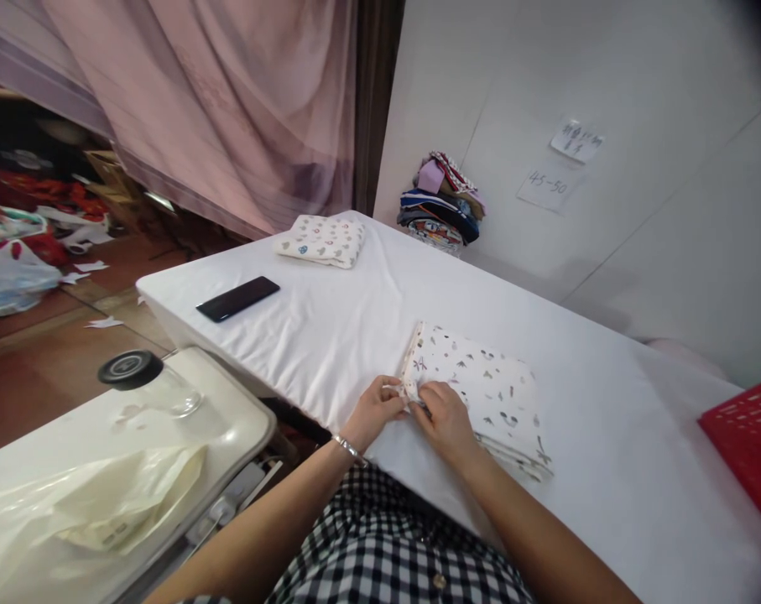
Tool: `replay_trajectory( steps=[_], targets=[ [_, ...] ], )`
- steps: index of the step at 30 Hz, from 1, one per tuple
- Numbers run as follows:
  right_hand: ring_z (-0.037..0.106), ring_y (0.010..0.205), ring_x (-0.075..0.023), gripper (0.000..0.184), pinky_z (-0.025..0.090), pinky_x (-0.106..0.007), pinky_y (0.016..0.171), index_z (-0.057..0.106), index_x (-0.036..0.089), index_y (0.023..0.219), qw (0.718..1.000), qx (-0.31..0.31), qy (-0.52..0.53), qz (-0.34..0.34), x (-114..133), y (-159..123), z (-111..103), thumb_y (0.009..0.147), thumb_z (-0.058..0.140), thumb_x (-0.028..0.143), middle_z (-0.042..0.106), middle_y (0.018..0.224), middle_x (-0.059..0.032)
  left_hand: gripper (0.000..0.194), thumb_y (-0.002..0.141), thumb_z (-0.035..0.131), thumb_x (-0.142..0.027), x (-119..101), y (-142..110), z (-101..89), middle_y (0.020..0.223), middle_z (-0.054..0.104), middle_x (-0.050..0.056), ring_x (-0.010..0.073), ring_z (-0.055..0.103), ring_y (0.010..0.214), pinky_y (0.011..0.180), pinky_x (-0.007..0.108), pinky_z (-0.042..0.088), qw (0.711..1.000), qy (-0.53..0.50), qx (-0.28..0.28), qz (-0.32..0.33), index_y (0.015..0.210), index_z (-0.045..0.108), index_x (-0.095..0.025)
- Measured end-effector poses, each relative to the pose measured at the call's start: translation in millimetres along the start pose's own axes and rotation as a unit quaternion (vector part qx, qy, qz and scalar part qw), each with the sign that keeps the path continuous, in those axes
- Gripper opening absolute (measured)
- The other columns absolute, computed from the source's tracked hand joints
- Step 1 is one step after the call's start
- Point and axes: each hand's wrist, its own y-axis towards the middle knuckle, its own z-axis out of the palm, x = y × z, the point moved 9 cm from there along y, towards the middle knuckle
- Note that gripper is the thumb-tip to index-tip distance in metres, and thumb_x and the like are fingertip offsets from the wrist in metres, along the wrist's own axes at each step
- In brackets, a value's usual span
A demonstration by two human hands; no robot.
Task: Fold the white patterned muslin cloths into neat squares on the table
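- Left fingers (380, 393), almost closed, pinch a bunched corner of the folded white printed fabric rectangle (490, 377) just right of them; uneven tugging could skew its layers.
- Right fingers (440, 398) curl at that corner, exact hold hidden; a slip might crumple it.

A pale panelled wall (512, 101) with two handwritten paper notes (560, 168) backs the white-covered table (330, 310). Pink curtains (229, 101) hang beside a dark vertical strip (380, 92). Reddish-brown floor tiles (46, 369) hold scattered white scraps (103, 322); a cream side surface (222, 403) adjoins the table in soft light.
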Motion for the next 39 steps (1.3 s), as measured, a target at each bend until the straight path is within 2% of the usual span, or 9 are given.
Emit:
replay_trajectory(
  steps=[4,11,17,20,24,26,28,33,39],
  targets=[
    [0.047,0.079,-0.0181,0.017,0.038,-0.031,0.070,0.054,0.017,0.079,1.000,-0.003,0.014,-0.005,3,-3,-1,0.083,0.043,0.030,0.054,0.083,-0.0065,0.035,0.061,0.065,-0.026,2,1,-0.9,0.061,0.051,-0.006,0.0084,0.055,0.058,0.060,0.025,0.049,1.000,0.024,0.002,0.010,0.088,0.044,-0.018],
    [0.052,0.081,-0.0164,0.022,0.042,-0.031,0.072,0.060,0.021,0.085,0.992,-0.015,0.127,0.011,-4,-2,-11,0.085,0.038,0.025,0.059,0.084,-0.0050,0.029,0.064,0.060,-0.020,7,6,-3.1,0.061,0.051,-0.007,0.0085,0.055,0.060,0.060,0.025,0.050,0.999,0.032,-0.015,0.002,0.088,0.044,-0.018],
    [0.051,0.082,-0.0172,0.023,0.042,-0.032,0.072,0.060,0.019,0.089,0.995,-0.021,0.088,-0.029,-1,-6,-9,0.086,0.037,0.024,0.059,0.087,-0.0067,0.027,0.064,0.058,-0.014,7,4,-6.1,0.065,0.054,-0.005,0.0083,0.056,0.061,0.059,0.023,0.049,0.999,0.023,-0.026,-0.014,0.087,0.044,-0.018],
    [0.051,0.082,-0.0175,0.023,0.041,-0.033,0.072,0.060,0.019,0.090,0.997,0.001,0.056,-0.050,3,-8,-3,0.086,0.038,0.024,0.059,0.088,-0.0070,0.027,0.066,0.059,-0.018,3,2,-6.2,0.066,0.053,-0.004,0.0088,0.056,0.062,0.059,0.023,0.049,0.999,0.032,-0.029,-0.027,0.089,0.045,-0.017],
    [0.050,0.083,-0.0182,0.022,0.041,-0.034,0.072,0.059,0.017,0.091,0.998,0.024,0.023,-0.056,8,-8,3,0.085,0.039,0.023,0.058,0.087,-0.0075,0.038,0.067,0.061,-0.035,-1,3,-5.2,0.067,0.051,-0.003,0.0103,0.055,0.063,0.057,0.025,0.051,0.994,0.089,-0.038,-0.042,0.097,0.047,-0.016],
    [0.050,0.085,-0.0186,0.022,0.042,-0.035,0.074,0.059,0.017,0.093,0.998,0.023,0.027,-0.053,10,-9,2,0.084,0.039,0.021,0.058,0.090,-0.0081,0.043,0.064,0.063,-0.037,-2,4,-3.6,0.066,0.050,-0.003,0.0110,0.055,0.063,0.055,0.025,0.051,0.990,0.134,-0.041,-0.026,0.098,0.047,-0.016],
    [0.051,0.089,-0.0190,0.023,0.042,-0.036,0.077,0.057,0.017,0.100,0.997,0.025,0.043,-0.052,11,-12,-1,0.083,0.041,0.020,0.058,0.096,-0.0086,0.040,0.065,0.062,-0.033,-2,6,-3.3,0.064,0.049,-0.004,0.0107,0.054,0.062,0.053,0.024,0.050,0.986,0.162,-0.045,-0.012,0.098,0.046,-0.016],
    [0.045,0.111,-0.0199,0.041,0.040,-0.040,0.091,0.042,0.020,0.124,0.997,0.024,0.038,-0.062,-3,-36,-16,0.083,0.039,0.020,0.053,0.117,-0.0079,0.036,0.068,0.056,-0.025,-4,10,-9.6,0.068,0.055,-0.002,0.0108,0.055,0.063,0.051,0.021,0.047,0.977,0.209,-0.042,-0.008,0.101,0.045,-0.018],
    [0.038,0.119,-0.0212,0.044,0.037,-0.041,0.094,0.037,0.021,0.129,0.994,0.026,-0.108,-0.016,-56,-101,-31,0.084,0.039,0.024,0.046,0.127,-0.0063,0.040,0.068,0.052,-0.025,-26,11,-13.3,0.063,0.055,-0.005,0.0112,0.054,0.058,0.054,0.022,0.041,0.937,0.344,-0.037,0.043,0.107,0.043,-0.019]
  ],
)
